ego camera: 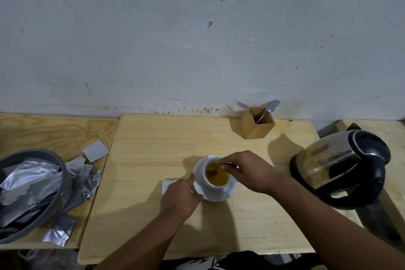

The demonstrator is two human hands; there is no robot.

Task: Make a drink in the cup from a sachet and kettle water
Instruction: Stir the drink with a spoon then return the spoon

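Observation:
A white cup (211,187) full of amber liquid stands on a white saucer (219,197) at the middle of the wooden table (153,138). My right hand (247,171) is over the cup, fingers pinched on a thin spoon handle whose dark tip sits in the liquid (212,172). My left hand (180,196) rests at the saucer's left rim, fingers curled against it. A white sachet (167,183) lies flat under my left hand. The steel and black kettle (344,169) stands at the right.
A wooden holder (258,126) with a fork and a spoon stands at the back by the wall. On a second wooden surface at the left, a grey bowl (59,173) holds several silver sachets (28,182), with more scattered around it.

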